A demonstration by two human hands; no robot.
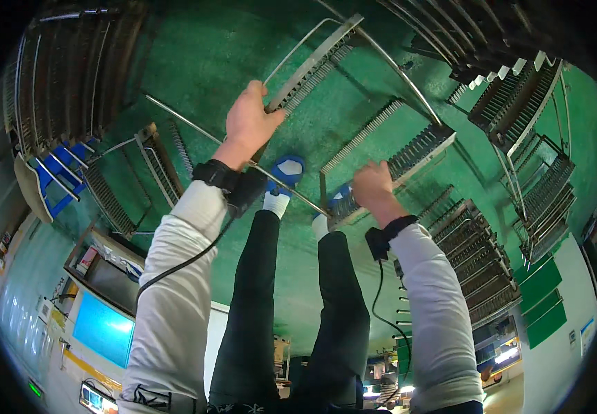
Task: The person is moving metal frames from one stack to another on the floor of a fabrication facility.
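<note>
no legible wording, dark mark [152, 398] on left sleeve [174, 297], well below the grip of the left hand [249, 127], pale marks [257, 409] on dark clothing [281, 406], also below that grip, unreadable

Around the centre of the frame, the left hand [250, 125] grasped a comb-slotted metal rack [428, 150] by its upper rail [312, 61], and the right hand [373, 185] its lower rail [416, 160], above a green floor [195, 65]. Similar dark racks [71, 76] filled the upper left.

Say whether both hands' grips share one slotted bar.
No, the left grip touches the left slotted bar, the right grip the right bar.
</note>
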